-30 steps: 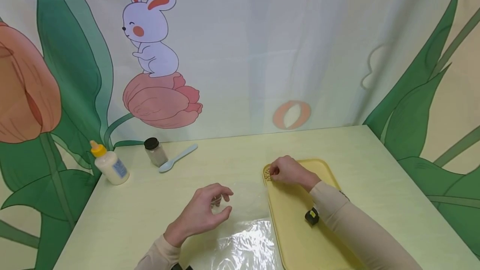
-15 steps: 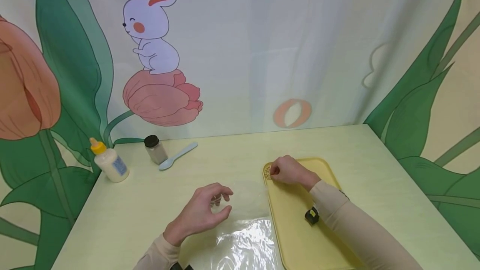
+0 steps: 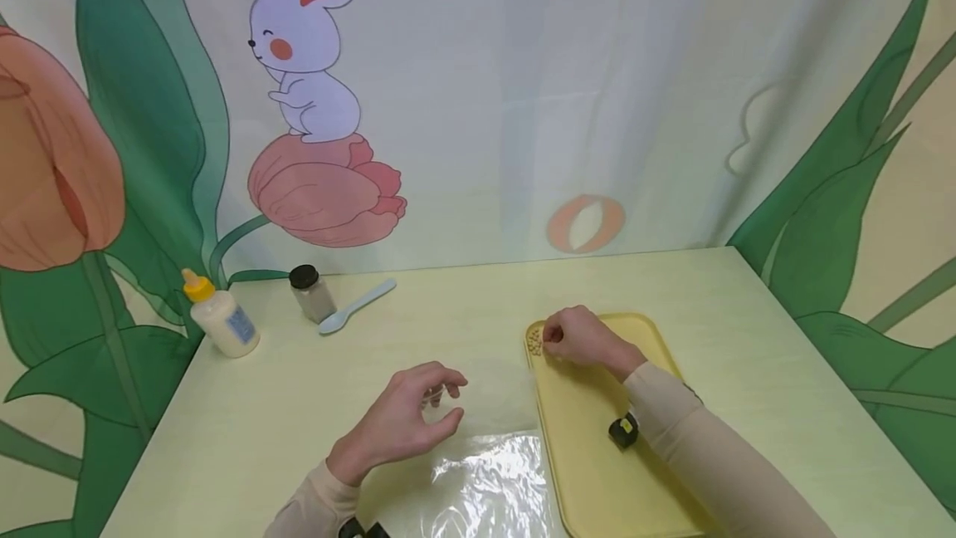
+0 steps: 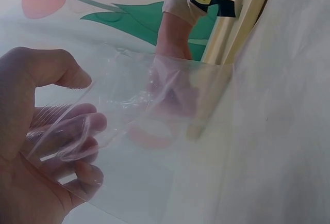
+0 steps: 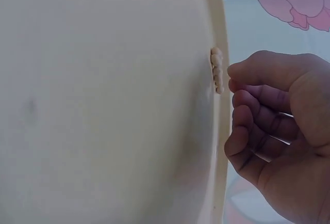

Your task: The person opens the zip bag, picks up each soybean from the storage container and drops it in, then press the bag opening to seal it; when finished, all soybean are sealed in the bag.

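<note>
In the head view my left hand [image 3: 407,415], thumb and fingers bent into a wide C, holds the mouth of a clear plastic bag [image 3: 496,480]. The left wrist view has the film [image 4: 139,105] lying across the curled fingers. My right hand [image 3: 586,339] is at the far left corner of a yellow tray [image 3: 586,480], beside a small pile of beige, bean-like pieces [image 3: 534,341]. The right wrist view has its thumb and index fingertips together near the pieces [image 5: 216,72], with the other fingers curled. No piece can be made out between the fingertips.
A white bottle [image 3: 226,326] with a yellow cap stands at the back left. A black-lidded jar [image 3: 314,297] and a pale blue spoon [image 3: 357,305] are beside each other near the rear edge. A printed curtain [image 3: 463,131] hangs behind the table.
My right fingertips have shifted very slightly at the edge of the pile. The left hand and the bag hold their place while the head view tilts a little.
</note>
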Available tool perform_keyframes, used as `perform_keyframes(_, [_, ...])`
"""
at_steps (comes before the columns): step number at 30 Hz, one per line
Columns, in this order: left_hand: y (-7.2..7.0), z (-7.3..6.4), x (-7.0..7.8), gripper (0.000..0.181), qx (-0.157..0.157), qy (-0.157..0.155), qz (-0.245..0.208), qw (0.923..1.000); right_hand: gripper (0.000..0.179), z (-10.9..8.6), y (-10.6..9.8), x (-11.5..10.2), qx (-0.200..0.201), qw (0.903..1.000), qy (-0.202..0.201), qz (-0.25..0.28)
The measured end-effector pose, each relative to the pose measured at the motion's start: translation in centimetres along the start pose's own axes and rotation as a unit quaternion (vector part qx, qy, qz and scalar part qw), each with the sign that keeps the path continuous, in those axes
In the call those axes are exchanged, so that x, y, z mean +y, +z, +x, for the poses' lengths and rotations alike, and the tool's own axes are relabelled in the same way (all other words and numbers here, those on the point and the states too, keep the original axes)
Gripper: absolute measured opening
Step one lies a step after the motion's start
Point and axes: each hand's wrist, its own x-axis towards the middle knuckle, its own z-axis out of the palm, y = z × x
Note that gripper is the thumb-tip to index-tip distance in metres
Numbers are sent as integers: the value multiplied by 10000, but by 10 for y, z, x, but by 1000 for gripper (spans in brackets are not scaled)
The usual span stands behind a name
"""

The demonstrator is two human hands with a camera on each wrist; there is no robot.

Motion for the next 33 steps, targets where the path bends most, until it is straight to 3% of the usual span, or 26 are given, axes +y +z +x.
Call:
perform_keyframes(7, [1,2,-1,30,-42,62,4,10000,6,-7,-9,-9,297,9992,10,274])
perform_keyframes(22, [0,0,2,28,-59,-50,-27,10000,3,-19,-25,-39,752,9947,-437,541])
perform_keyframes(33, [-2,0,5,28,-16,11,14,10000,3,-26,-39,-69,1054,9848,-1124,803])
